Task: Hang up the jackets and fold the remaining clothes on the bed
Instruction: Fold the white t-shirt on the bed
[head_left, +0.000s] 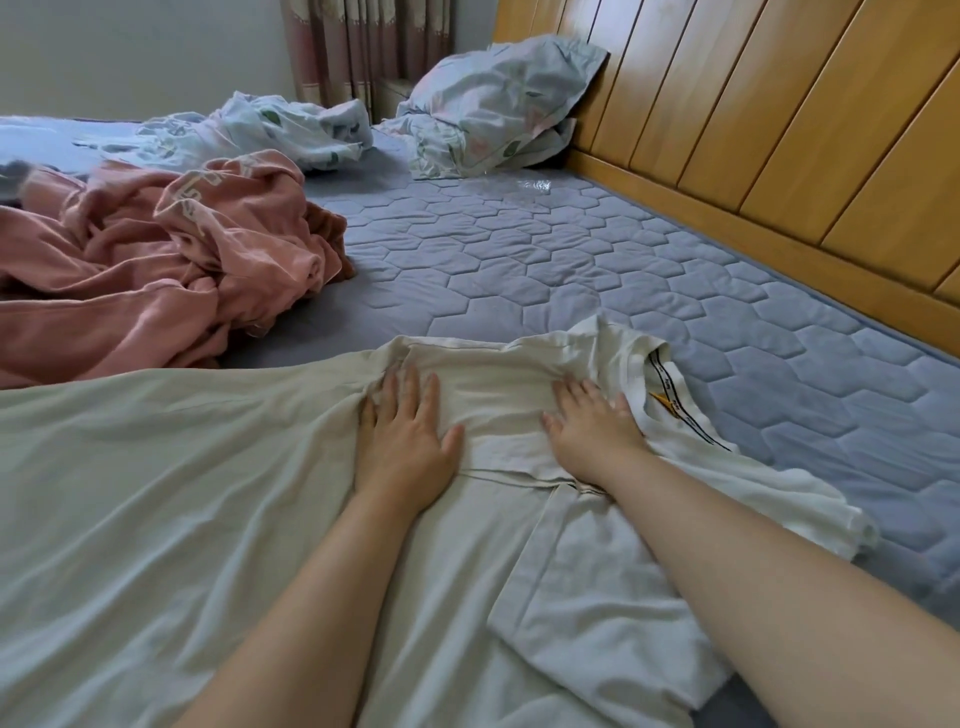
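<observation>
A floral pillow (498, 88) leans against the wooden headboard (779, 130), beside a curtain (363, 47).

Both arms are bare and reach forward from the near edge, roughly parallel. The left hand (408, 447) is palm down, fingers (413, 387) straight and a bit spread. The right hand (592, 431) sits near it on the right, flat too, angled slightly far-left.

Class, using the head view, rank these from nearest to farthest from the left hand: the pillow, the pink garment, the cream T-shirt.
1. cream T-shirt, directly under the left hand.
2. pink garment, beyond it, to the left.
3. pillow, far off against the headboard.
</observation>
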